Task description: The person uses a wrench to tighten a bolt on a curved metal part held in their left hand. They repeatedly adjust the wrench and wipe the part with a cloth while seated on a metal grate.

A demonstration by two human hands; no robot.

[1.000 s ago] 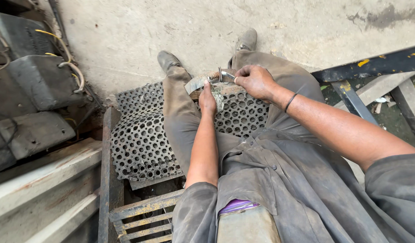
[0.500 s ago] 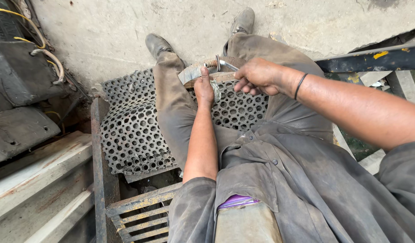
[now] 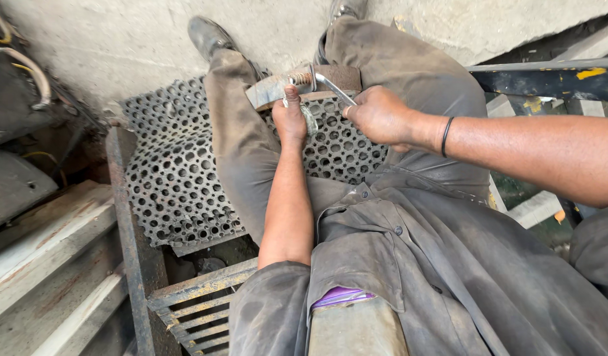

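I sit with my legs stretched out over a perforated rubber mat (image 3: 175, 178). A curved, rusty metal part (image 3: 271, 89) with a coil spring on it rests across my thighs. My left hand (image 3: 290, 118) grips this part from below, thumb pressed up on it. My right hand (image 3: 380, 118) is closed on a thin bent metal tool (image 3: 333, 88) whose tip hooks at the spring. A black band circles my right wrist.
Bare concrete floor (image 3: 119, 33) lies beyond my boots. A rusty metal frame (image 3: 129, 231) and grating stand at my left, with grey machine parts and cables (image 3: 20, 79) beyond. A dark steel beam (image 3: 548, 76) with yellow marks runs at the right.
The view has tilted down and closer. My right hand has drawn back toward me along the tool, while my left hand keeps its hold on the curved part.
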